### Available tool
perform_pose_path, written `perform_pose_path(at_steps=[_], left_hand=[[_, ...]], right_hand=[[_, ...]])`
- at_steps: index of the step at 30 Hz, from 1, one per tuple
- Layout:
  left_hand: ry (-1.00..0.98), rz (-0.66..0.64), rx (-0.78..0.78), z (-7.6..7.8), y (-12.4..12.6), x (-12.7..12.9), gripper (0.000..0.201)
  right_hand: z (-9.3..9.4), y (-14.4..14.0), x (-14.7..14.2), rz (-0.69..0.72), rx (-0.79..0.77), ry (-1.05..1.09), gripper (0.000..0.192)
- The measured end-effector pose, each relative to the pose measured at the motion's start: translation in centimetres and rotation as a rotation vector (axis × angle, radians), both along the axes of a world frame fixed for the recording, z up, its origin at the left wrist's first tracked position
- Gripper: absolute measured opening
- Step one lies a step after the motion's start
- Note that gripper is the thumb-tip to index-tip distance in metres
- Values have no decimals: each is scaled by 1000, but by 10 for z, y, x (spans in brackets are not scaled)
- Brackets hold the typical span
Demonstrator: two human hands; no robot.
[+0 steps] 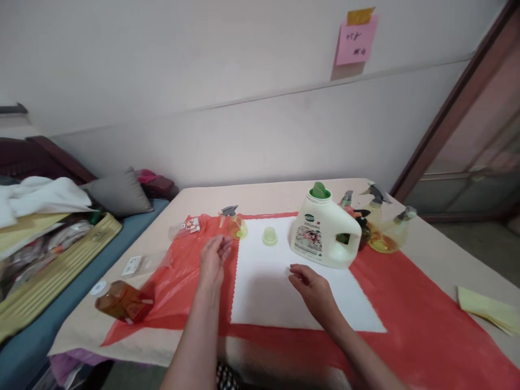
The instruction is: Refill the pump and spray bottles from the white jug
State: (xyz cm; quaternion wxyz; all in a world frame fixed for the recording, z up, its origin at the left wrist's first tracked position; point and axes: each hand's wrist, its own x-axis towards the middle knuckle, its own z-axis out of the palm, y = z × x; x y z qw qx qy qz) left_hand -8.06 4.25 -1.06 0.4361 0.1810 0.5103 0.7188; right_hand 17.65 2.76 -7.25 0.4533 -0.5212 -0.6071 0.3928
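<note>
Two bare hands rest over the table (264,195), neither one holding anything; the left hand (212,264) lies at the left edge of the white cloth (280,292), over the red plastic sheet (179,281), its fingers loosely extended and slightly spread, pointing away from the person; the right hand (312,290) lies palm down on the cloth, fingers relaxed and a little curled, tips toward the left and far side.

The small spray bottle (235,223) stands upright just beyond the left fingertips, slightly to their right, its long axis vertical and its grey trigger head on top; the left hand is clearly the nearer of the two to it, apart from it but close. The small green cap (269,236) sits on the cloth between the hands and farther out, roughly midway. The white detergent jug (325,233), upright with a green top and its handle turned right, stands just beyond the right hand, near but not touching.

Behind the jug a cluster of spray bottles (382,227) stands near the far right corner; an amber bottle (124,301) lies on its side well to the left of the left hand; a yellow cloth (489,309) lies at the right edge.
</note>
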Motion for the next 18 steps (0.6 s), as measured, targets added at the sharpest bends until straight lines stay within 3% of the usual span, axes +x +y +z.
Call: perform_pose_path(at_steps=[3,7,14,18], left_hand=[[15,85,-11,-10,9,-10,18],[7,148,15,-20,21,-9,31],[-206,61,31,-26,29,-10,5],[-295,32,76,-26,29,-13,11]], right_hand=[[1,1,-5,42,8,-33,26],[0,-1,-8,93,-8,-51,24],[4,-3,-5,88,-63,-39,23],[4,-1,-5,84,-93,-53,25]])
